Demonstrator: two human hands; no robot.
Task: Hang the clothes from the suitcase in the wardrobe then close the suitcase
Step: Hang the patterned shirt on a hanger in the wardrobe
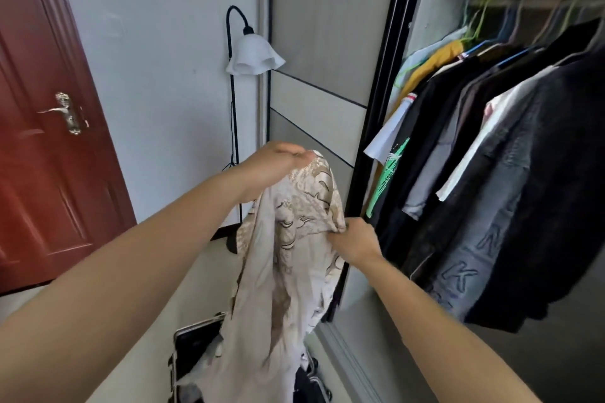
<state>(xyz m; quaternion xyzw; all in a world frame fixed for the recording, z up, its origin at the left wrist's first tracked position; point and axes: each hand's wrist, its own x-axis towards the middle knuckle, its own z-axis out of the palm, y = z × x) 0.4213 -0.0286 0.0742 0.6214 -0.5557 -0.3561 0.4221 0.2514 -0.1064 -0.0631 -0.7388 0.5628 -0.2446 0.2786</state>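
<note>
Suitcase (193, 347) mostly hidden behind patterned garment (281, 271), cut off at bottom edge, hanger hooks (481, 14) blurred

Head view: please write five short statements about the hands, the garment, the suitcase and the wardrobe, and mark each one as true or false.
1. The left hand and the right hand both hold the patterned garment. True.
2. The patterned garment hangs inside the wardrobe. False: the hands hold it up outside, in front of the wardrobe.
3. The suitcase is shut. False: it lies open below the hands, with clothes in it.
4. A floor lamp stands to the left of the wardrobe. True.
5. The wardrobe is empty. False: many hanging clothes fill it.
</note>
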